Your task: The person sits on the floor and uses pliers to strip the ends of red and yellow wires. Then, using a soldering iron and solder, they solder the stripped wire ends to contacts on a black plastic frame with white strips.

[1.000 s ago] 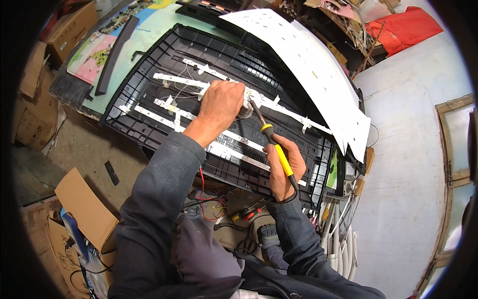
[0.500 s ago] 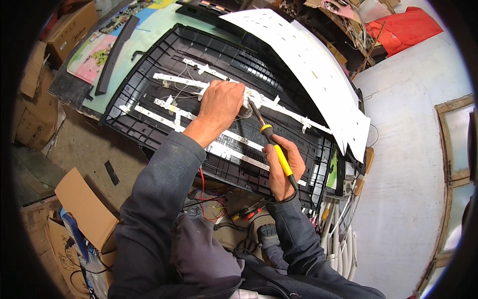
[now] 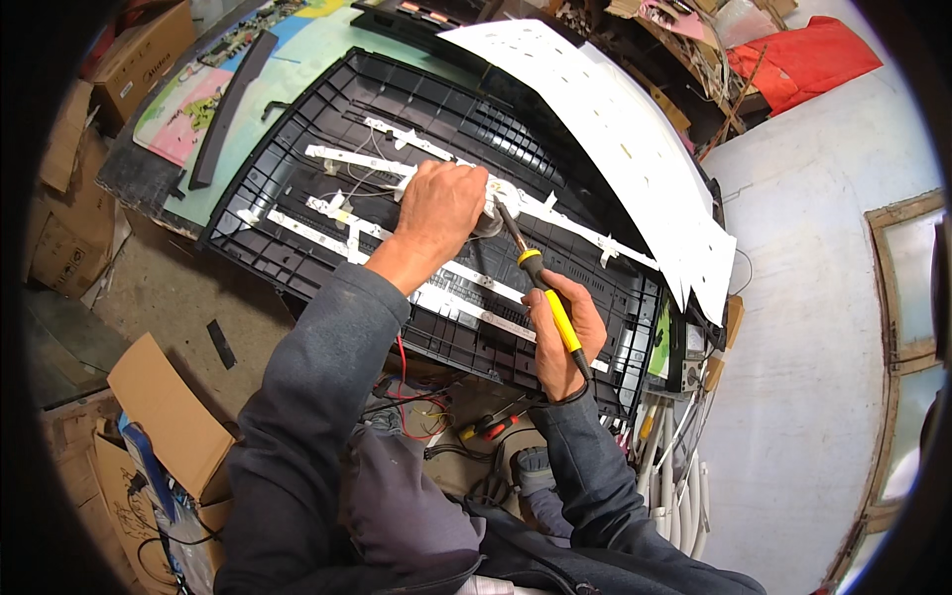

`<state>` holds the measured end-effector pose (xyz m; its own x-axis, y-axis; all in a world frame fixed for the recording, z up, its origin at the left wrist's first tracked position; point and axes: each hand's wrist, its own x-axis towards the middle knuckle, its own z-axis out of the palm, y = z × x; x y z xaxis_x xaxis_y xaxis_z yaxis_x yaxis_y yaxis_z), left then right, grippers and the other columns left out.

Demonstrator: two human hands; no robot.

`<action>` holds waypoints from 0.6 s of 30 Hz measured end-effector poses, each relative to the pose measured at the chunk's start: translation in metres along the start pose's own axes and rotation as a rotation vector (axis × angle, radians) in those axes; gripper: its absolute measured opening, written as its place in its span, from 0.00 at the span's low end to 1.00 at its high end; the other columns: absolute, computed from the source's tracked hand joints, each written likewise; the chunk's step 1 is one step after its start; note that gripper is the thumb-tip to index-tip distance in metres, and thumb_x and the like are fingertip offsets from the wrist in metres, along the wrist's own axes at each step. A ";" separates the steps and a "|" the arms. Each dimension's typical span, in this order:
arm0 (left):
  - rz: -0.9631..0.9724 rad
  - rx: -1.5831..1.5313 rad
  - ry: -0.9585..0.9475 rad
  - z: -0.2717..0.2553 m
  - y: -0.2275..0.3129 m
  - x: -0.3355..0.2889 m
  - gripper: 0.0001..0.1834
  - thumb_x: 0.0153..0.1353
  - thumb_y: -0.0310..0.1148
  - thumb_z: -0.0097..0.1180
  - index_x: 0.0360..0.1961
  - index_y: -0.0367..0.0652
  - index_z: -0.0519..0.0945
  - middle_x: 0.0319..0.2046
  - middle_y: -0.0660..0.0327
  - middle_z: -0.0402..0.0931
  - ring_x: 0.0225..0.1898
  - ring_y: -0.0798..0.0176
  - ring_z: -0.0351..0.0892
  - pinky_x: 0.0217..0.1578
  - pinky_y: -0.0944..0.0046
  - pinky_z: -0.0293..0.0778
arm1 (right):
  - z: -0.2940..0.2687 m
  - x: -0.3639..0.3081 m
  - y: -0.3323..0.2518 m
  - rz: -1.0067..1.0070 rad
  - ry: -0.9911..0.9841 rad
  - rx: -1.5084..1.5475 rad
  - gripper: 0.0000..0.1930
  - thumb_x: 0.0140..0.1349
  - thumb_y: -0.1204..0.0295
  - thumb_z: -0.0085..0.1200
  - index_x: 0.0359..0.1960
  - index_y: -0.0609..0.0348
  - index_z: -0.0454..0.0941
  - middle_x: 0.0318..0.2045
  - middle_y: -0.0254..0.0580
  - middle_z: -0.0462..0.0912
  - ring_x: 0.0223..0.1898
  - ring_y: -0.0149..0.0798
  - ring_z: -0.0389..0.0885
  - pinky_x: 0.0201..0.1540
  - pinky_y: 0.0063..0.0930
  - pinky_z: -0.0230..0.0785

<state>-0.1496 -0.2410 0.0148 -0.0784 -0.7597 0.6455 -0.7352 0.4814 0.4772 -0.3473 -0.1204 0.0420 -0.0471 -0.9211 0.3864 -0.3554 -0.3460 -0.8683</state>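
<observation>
Over ribbed plastic [image 3: 436, 97], right fingers [image 3: 585, 299] clamp a yellow-black soldering iron [image 3: 561, 319]; left fingers [image 3: 458, 178], I cannot tell.

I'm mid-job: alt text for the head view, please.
A person's right hand grips a yellow-and-black soldering iron, its tip at a small white part beside the bunched left hand, whose fingertips are hidden. Beneath lies a black plastic panel carrying white strips, on a workbench; a large white sheet overlaps its far right side.
</observation>
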 end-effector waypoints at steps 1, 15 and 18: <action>0.002 0.004 -0.004 -0.001 0.000 -0.001 0.05 0.64 0.29 0.61 0.33 0.39 0.79 0.28 0.55 0.81 0.36 0.48 0.82 0.46 0.51 0.74 | 0.000 0.000 0.000 -0.003 -0.001 -0.003 0.11 0.68 0.80 0.61 0.51 0.66 0.82 0.37 0.40 0.85 0.36 0.27 0.85 0.38 0.20 0.77; -0.004 0.013 -0.013 0.001 -0.002 -0.002 0.05 0.66 0.30 0.60 0.37 0.39 0.79 0.30 0.54 0.82 0.36 0.46 0.82 0.45 0.50 0.75 | 0.001 -0.001 0.005 -0.021 0.007 -0.015 0.12 0.66 0.80 0.63 0.50 0.65 0.84 0.38 0.40 0.85 0.36 0.27 0.83 0.38 0.21 0.75; -0.016 0.016 -0.014 0.001 -0.003 -0.002 0.06 0.66 0.30 0.60 0.37 0.39 0.79 0.30 0.53 0.83 0.36 0.46 0.82 0.45 0.50 0.75 | 0.001 -0.001 0.008 -0.032 0.003 -0.028 0.12 0.66 0.79 0.63 0.50 0.65 0.84 0.38 0.41 0.85 0.36 0.27 0.83 0.38 0.21 0.76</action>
<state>-0.1480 -0.2419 0.0113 -0.0758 -0.7731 0.6297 -0.7474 0.4621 0.4773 -0.3493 -0.1220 0.0344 -0.0381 -0.9091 0.4148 -0.3825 -0.3703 -0.8465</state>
